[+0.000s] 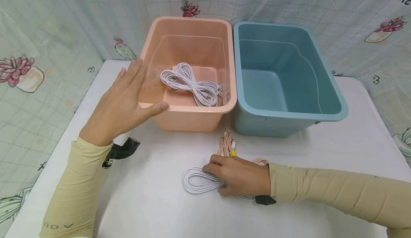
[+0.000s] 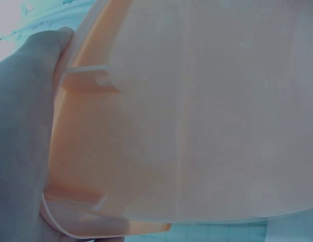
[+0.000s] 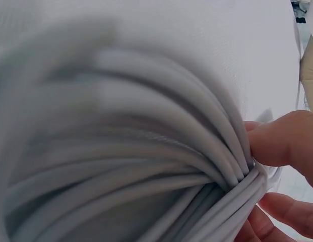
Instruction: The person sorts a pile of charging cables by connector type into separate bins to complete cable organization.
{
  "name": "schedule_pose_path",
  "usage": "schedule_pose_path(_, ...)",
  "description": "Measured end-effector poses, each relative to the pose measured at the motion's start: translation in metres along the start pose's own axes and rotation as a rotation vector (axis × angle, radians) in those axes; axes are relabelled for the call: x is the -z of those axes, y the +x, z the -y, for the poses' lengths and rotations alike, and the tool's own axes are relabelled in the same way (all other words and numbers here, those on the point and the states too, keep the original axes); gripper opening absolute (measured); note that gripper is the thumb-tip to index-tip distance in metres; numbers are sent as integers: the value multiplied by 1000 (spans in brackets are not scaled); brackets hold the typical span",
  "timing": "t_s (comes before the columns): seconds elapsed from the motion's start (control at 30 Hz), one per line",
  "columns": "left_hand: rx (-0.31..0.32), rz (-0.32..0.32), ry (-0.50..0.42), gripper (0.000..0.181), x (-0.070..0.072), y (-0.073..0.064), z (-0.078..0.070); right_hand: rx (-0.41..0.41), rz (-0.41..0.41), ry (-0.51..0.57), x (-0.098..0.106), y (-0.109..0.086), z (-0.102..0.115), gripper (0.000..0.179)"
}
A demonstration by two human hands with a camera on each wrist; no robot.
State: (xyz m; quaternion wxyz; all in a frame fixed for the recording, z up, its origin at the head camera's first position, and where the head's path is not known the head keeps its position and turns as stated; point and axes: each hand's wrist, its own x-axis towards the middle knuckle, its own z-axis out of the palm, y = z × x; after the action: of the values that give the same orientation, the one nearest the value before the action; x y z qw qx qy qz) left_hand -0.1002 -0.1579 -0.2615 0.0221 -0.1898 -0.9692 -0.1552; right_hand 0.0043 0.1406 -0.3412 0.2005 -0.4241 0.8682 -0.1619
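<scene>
My left hand [image 1: 117,104], its fingers straight, rests on the left rim of a peach-coloured bin [image 1: 199,120], the thumb over the front corner. In the left wrist view the bin's outer wall [image 2: 146,126] fills most of the picture. On the table in front of the bins, my right hand [image 1: 242,175] pinches a coiled white cable [image 1: 203,188] at its bound middle. Close up in the right wrist view, thumb and fingers grip where the strands [image 3: 237,186] gather. A peach-coloured cable [image 1: 223,145] with a yellow band lies just beyond that hand, partly hidden.
Inside the peach bin lies a bundle of white cable [image 1: 189,84]. A blue bin [image 1: 266,125] stands against its right side. Both stand on a white table [image 1: 151,195], with a patterned cloth [image 1: 212,2] hanging behind.
</scene>
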Motion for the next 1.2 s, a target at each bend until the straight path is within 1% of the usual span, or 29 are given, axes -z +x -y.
schedule_pose_path(0.3,7,1,-15,100,0,0,0,-10,11,27,0,2,1,56)
schedule_pose_path(0.43,7,3,-14,101,1,0,-1,-12,16,56,2,2,1,55)
schedule_pose_path(0.67,14,7,-4,102,1,1,-1,-21,-20,136,9,5,0,52)
schedule_pose_path(0.9,14,6,3,102,2,1,-2,-49,-50,229,19,8,2,52)
schedule_pose_path(1.2,16,4,3,103,2,1,-2,-78,-103,271,30,8,4,54)
